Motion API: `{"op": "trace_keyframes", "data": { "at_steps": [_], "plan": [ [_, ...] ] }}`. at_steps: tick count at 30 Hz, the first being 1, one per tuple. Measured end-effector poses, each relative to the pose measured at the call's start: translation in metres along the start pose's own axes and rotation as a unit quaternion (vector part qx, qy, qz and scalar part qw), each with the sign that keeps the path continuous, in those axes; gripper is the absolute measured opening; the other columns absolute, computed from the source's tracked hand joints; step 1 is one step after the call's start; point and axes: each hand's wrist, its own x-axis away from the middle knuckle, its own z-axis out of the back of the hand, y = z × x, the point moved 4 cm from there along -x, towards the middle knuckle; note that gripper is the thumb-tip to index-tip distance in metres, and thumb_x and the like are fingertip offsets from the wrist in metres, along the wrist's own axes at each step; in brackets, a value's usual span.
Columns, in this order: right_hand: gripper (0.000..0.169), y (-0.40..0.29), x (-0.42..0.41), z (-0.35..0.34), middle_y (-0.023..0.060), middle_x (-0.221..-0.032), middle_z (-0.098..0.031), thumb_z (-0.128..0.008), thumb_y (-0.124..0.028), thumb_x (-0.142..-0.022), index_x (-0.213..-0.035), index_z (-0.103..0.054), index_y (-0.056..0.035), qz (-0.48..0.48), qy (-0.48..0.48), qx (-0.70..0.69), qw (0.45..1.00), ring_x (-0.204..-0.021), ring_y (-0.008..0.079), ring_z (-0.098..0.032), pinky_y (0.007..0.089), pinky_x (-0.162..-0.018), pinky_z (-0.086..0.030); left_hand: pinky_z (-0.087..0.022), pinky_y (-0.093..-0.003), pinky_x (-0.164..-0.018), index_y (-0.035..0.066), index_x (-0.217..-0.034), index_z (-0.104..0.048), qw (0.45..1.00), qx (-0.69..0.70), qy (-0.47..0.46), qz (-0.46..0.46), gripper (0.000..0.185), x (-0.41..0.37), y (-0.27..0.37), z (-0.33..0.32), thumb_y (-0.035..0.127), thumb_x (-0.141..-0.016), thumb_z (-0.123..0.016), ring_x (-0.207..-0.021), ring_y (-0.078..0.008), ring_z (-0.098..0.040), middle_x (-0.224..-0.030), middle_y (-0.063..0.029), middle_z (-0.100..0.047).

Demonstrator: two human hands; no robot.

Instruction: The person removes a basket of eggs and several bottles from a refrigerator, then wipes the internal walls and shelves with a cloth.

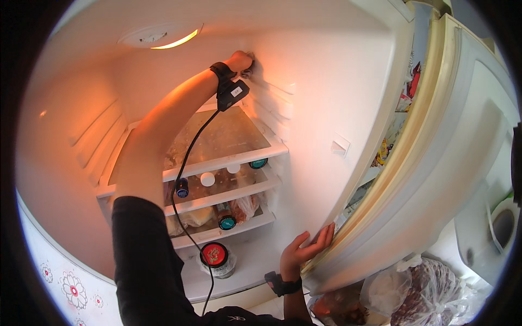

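My left hand (239, 62) is high inside an open refrigerator, closed around a crumpled dark cloth (247, 72) that is mostly hidden by the fist. It presses the cloth against the white inner wall (318, 81) near the back right corner. A black strap with a small boxed device (233, 95) is on that wrist, and a black cable (185, 159) trails from it. Lower down, my right hand (304, 252) has its fingers spread and holds nothing. Its fingertips rest at the refrigerator's front right edge, beside the freezer-side opening. That wrist also wears a black strapped device (283, 284).
Below my left arm are glass shelves (228, 130) with white rims, carrying lidded jars and bagged food. A red-lidded jar (214, 254) stands at the bottom. A lit lamp (163, 38) is overhead. At right, a door (408, 195) stands ajar, with plastic bags (428, 289) below.
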Motion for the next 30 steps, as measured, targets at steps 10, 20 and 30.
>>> {"op": "trace_keyframes", "data": {
  "at_steps": [10, 20, 30],
  "plan": [
    [0.042, 0.004, -0.004, 0.006, 0.025, -0.14, -0.021, -0.04, 0.005, -0.087, -0.127, -0.028, 0.0036, 0.012, 0.0, 0.037, 0.999, -0.131, 0.0402, -0.024, 0.0497, -0.107, -0.025, -0.052, -0.0368, -0.061, 0.004, -0.095, -0.06, 0.982, -0.067, 0.071, -0.161, 0.03, 0.102, 0.005, -0.068, -0.007, -0.076, -0.04, -0.08, -0.0227, -0.061, -0.084, -0.0117, -0.059],
    [0.042, -0.007, -0.006, 0.003, 0.0233, -0.139, -0.023, -0.04, 0.005, -0.087, -0.128, -0.03, 0.0036, 0.001, 0.03, -0.015, 0.999, -0.131, 0.0389, -0.026, 0.0483, -0.107, -0.027, -0.027, -0.0276, -0.035, 0.004, -0.074, -0.046, 0.997, 0.003, -0.045, -0.065, 0.019, 0.144, 0.051, -0.072, -0.002, -0.084, -0.032, -0.041, -0.0113, -0.037, -0.056, -0.0059, -0.043],
    [0.043, -0.001, -0.006, 0.003, 0.0229, -0.14, -0.022, -0.041, 0.005, -0.087, -0.129, -0.029, 0.0031, 0.0, 0.036, 0.005, 0.999, -0.131, 0.038, -0.026, 0.0478, -0.107, -0.027, -0.05, -0.0329, -0.045, 0.003, -0.078, -0.055, 0.942, -0.191, 0.018, -0.274, 0.017, 0.147, 0.04, -0.079, -0.002, -0.08, -0.039, -0.057, -0.0275, -0.059, -0.092, -0.0164, -0.052]
  ]
}}
